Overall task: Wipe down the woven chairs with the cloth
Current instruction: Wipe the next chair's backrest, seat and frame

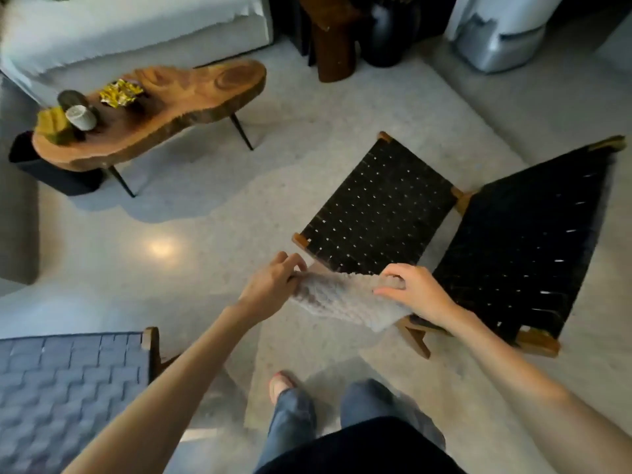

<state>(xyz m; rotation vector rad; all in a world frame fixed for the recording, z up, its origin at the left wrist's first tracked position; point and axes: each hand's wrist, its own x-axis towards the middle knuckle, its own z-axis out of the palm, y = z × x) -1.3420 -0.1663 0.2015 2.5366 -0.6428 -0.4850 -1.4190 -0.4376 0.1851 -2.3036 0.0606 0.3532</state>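
Head view: cloth [345,302] between left hand [273,282] and right hand [413,292], at chair [376,206] edge.

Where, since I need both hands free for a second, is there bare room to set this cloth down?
The black woven seat, just beyond the cloth, is bare. The wooden table is free on its right half, past the gold ornament, as is the floor between table and seat. The table's left end is crowded: a candle and small items.
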